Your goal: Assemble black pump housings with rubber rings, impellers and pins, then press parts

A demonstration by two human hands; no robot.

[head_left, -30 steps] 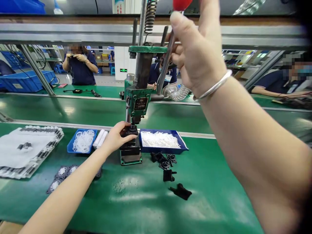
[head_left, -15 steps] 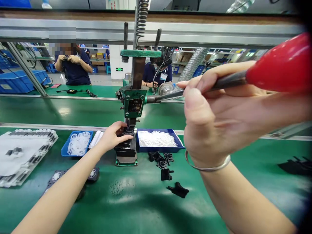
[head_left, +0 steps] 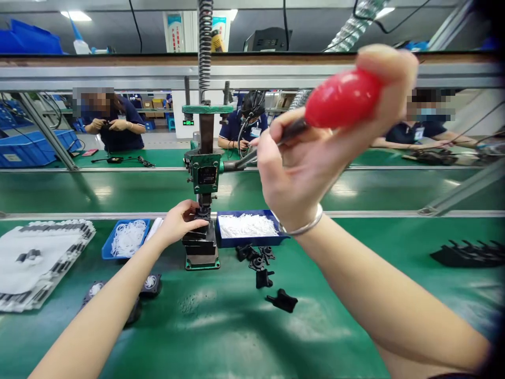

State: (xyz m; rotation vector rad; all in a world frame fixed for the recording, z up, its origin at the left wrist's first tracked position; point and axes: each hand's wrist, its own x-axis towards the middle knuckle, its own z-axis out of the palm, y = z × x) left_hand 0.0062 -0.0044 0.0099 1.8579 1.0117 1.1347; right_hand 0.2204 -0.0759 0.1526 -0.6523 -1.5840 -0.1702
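Note:
A green and black hand press (head_left: 205, 173) stands on the green table (head_left: 221, 337). My right hand (head_left: 303, 163) is wrapped round its lever (head_left: 294, 129), below the red knob (head_left: 343, 100). At the press base, my left hand (head_left: 183, 221) has thumb and fingers on a small black part (head_left: 202, 212) under the ram; its details are too small to tell. Right of the press sits a dark blue tray (head_left: 252, 242) of thin white pieces. To the left is a blue bin (head_left: 108, 247) of white rings.
Several black parts (head_left: 264, 278) lie right of the press. Black fan-like parts (head_left: 150, 284) sit beside my left forearm. A stack of white sheets (head_left: 23, 263) is at far left, black pieces (head_left: 469, 253) at far right. People (head_left: 118, 118) work beyond the rail.
The view has tilted up and shifted right. My right hand and the lever's red knob now appear farther from the camera, further left in view. My left hand stays at the press base.

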